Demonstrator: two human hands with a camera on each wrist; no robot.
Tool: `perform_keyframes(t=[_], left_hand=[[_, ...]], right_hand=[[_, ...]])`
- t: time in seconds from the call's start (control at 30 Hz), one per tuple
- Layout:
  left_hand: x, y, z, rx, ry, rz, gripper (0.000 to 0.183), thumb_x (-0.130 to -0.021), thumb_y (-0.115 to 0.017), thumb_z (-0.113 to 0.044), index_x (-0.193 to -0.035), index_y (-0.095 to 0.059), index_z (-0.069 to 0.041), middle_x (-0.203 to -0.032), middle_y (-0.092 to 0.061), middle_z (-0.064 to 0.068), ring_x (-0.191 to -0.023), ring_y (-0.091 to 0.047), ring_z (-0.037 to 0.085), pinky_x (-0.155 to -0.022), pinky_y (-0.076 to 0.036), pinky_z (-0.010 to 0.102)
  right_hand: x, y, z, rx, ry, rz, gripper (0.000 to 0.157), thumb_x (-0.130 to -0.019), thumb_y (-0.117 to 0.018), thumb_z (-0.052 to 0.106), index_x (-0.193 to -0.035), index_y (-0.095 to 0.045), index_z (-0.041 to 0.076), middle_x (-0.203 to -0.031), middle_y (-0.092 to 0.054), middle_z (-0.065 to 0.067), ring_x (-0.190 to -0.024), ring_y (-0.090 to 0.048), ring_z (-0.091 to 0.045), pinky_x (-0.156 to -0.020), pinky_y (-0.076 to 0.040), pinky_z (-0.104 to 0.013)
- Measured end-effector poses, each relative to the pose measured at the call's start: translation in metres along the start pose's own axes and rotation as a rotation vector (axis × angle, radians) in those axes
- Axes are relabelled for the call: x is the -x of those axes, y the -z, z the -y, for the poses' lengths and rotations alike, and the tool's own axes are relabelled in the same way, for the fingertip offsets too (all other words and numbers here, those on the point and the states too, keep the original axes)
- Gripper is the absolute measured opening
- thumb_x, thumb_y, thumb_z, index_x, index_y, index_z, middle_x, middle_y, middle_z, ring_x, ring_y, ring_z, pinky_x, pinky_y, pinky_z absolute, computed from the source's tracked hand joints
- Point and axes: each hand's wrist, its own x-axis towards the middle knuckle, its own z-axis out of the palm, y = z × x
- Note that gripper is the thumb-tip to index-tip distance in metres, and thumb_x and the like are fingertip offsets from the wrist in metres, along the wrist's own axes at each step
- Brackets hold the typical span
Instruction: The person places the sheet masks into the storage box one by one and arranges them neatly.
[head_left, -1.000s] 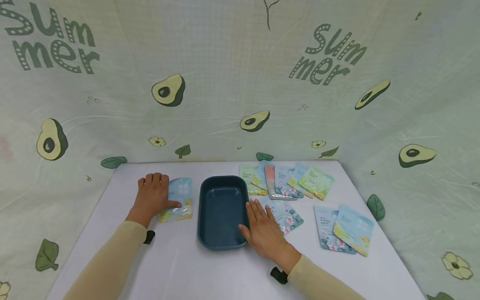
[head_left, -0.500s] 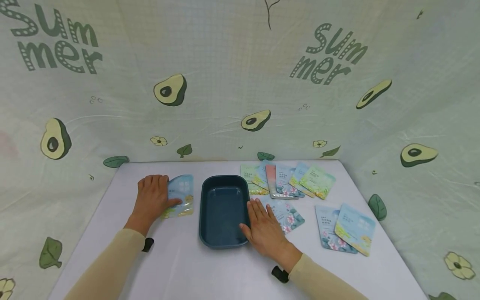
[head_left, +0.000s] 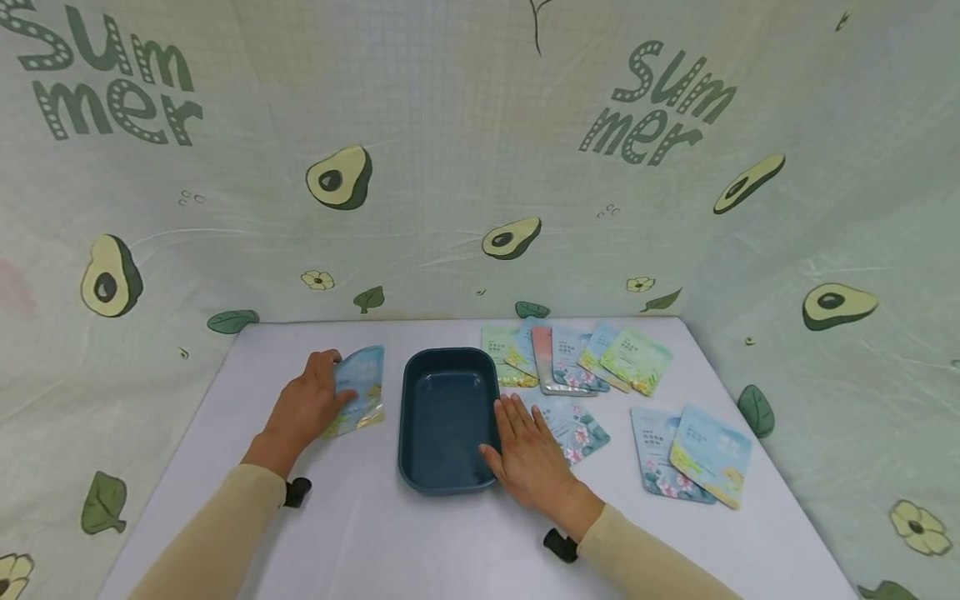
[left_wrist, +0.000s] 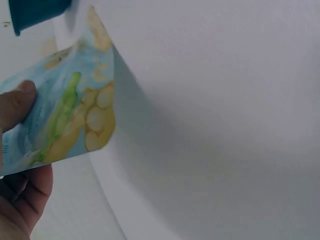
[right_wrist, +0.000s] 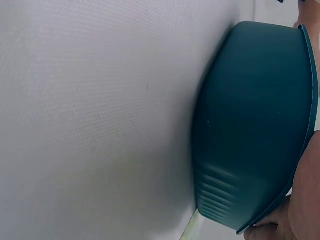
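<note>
My left hand (head_left: 300,408) pinches a light blue sheet-mask sachet (head_left: 365,383) by its left side, thumb on the printed face. The sachet is tilted and bent. In the left wrist view the sachet (left_wrist: 65,110) shows yellow soybeans and a green pod, with its right part standing off the white table. Right of it stands a dark teal rectangular plastic bin (head_left: 450,425) with nothing inside. My right hand (head_left: 534,462) lies with fairly straight fingers along the bin's right rim, thumb over the edge. The right wrist view shows the bin's outer wall (right_wrist: 255,115).
A floral sachet (head_left: 583,429) lies partly under or behind my right hand. Several overlapping sachets (head_left: 633,360) and a pink-and-silver one (head_left: 542,358) lie at the back right. Two more, a floral one (head_left: 660,467) and a light blue one (head_left: 716,458), overlap at the right.
My left hand has gone from lying over the sachet to gripping its left side and tilting it up off the table. The right hand and the bin have stayed put.
</note>
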Motion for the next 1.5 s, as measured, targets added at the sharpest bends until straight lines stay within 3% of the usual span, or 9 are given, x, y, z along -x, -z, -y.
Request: perform_keyframes(t=[0.1,0.2,0.3,0.37,0.57,0.67,0.83,1.1,1.5], left_hand=[[-0.002,0.007,-0.004,0.067,0.060,0.080,0.068,-0.099,-0.077,-0.017,-0.145,-0.030,0.002,-0.122,-0.048,0.025,-0.061,-0.057,0.023,-0.065,-0.059,0.047],[-0.005,0.014,-0.007,0.141,0.132,0.160,0.065,-0.102,-0.070,-0.014,-0.150,-0.028,0.002,-0.133,-0.049,0.028,-0.085,-0.067,0.035,-0.084,-0.059,0.056],[-0.008,0.021,-0.008,0.205,0.191,0.209,0.065,-0.103,-0.065,-0.011,-0.153,-0.026,0.001,-0.140,-0.052,0.031,-0.110,-0.065,0.045,-0.096,-0.054,0.063],[-0.009,0.025,-0.008,0.229,0.205,0.219,0.066,-0.103,-0.064,-0.010,-0.156,-0.025,-0.001,-0.141,-0.054,0.033,-0.117,-0.063,0.048,-0.099,-0.052,0.065],[-0.010,0.028,-0.004,0.271,0.256,0.189,0.080,-0.103,-0.066,-0.010,-0.166,-0.016,-0.016,-0.137,-0.060,0.036,-0.111,-0.069,0.047,-0.092,-0.057,0.061],[-0.009,0.027,-0.002,0.316,0.293,0.180,0.078,-0.104,-0.067,-0.012,-0.166,-0.021,-0.020,-0.135,-0.062,0.033,-0.108,-0.070,0.043,-0.084,-0.059,0.052],[-0.010,0.023,0.004,0.400,0.368,0.205,0.063,-0.103,-0.070,-0.017,-0.158,-0.039,-0.017,-0.135,-0.061,0.029,-0.110,-0.066,0.037,-0.078,-0.056,0.038],[-0.011,0.022,0.013,0.507,0.460,0.213,0.059,-0.103,-0.071,-0.023,-0.155,-0.044,-0.015,-0.148,-0.050,0.027,-0.122,-0.059,0.042,-0.089,-0.054,0.043],[-0.012,0.039,0.016,0.674,0.452,0.190,0.054,-0.103,-0.071,-0.022,-0.152,-0.048,-0.014,-0.139,-0.059,0.021,-0.112,-0.062,0.030,-0.077,-0.057,0.019]], right_hand=[[0.000,0.000,0.000,0.000,-0.001,-0.003,0.077,-0.112,-0.043,0.052,-0.164,-0.030,-0.003,-0.171,-0.030,-0.020,-0.161,-0.024,-0.034,-0.129,-0.023,-0.059],[-0.001,0.001,0.000,-0.006,-0.001,-0.006,0.077,-0.112,-0.043,0.052,-0.164,-0.031,-0.003,-0.171,-0.031,-0.021,-0.161,-0.025,-0.035,-0.129,-0.023,-0.059],[-0.001,0.001,0.001,-0.010,-0.002,-0.001,0.077,-0.112,-0.044,0.052,-0.164,-0.031,-0.003,-0.171,-0.031,-0.020,-0.161,-0.024,-0.035,-0.129,-0.023,-0.060],[-0.001,0.001,0.000,-0.009,-0.004,0.001,0.077,-0.112,-0.043,0.052,-0.164,-0.031,-0.003,-0.171,-0.030,-0.020,-0.161,-0.024,-0.035,-0.129,-0.023,-0.060],[-0.001,0.001,-0.001,-0.012,-0.001,-0.001,0.076,-0.112,-0.044,0.051,-0.164,-0.030,-0.003,-0.171,-0.030,-0.021,-0.162,-0.023,-0.035,-0.129,-0.022,-0.060],[0.000,0.001,-0.002,-0.019,0.005,-0.003,0.076,-0.112,-0.045,0.050,-0.164,-0.030,-0.003,-0.171,-0.030,-0.022,-0.161,-0.024,-0.036,-0.129,-0.023,-0.060],[0.000,0.000,-0.002,-0.025,0.002,-0.005,0.076,-0.112,-0.044,0.050,-0.164,-0.031,-0.003,-0.171,-0.030,-0.021,-0.162,-0.023,-0.035,-0.129,-0.023,-0.060],[0.000,0.001,-0.001,-0.016,-0.001,-0.004,0.076,-0.112,-0.043,0.052,-0.164,-0.030,-0.002,-0.171,-0.030,-0.020,-0.162,-0.023,-0.034,-0.129,-0.022,-0.060],[0.000,0.002,-0.002,-0.023,0.001,0.002,0.076,-0.111,-0.045,0.051,-0.164,-0.030,-0.002,-0.172,-0.029,-0.020,-0.162,-0.023,-0.035,-0.129,-0.023,-0.060]])
